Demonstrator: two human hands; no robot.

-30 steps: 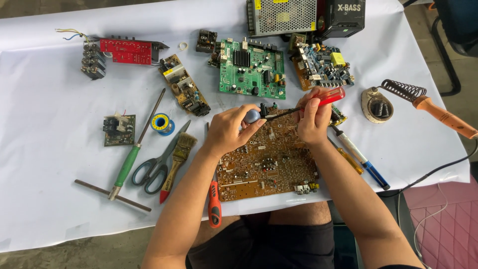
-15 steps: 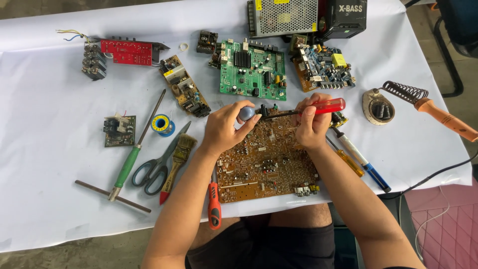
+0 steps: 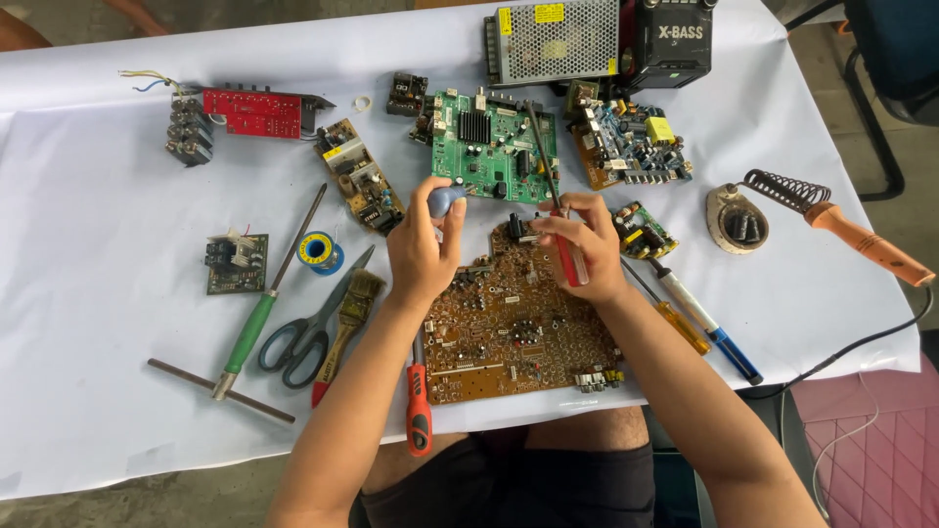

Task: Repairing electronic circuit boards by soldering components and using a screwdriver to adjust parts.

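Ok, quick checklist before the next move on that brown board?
1. Right hand gripping the red-handled screwdriver: ok.
2. Left hand holding the small blue-grey object: ok; what it is: cannot tell.
3. Brown circuit board lying flat on the white table cover: ok.
4. Screwdriver tip seated on a screw: cannot tell.
5. Soldering iron apart from both hands: ok.

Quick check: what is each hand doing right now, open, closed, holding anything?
Left hand: closed on a small blue round object.
Right hand: closed on a red-handled screwdriver, shaft pointing up.
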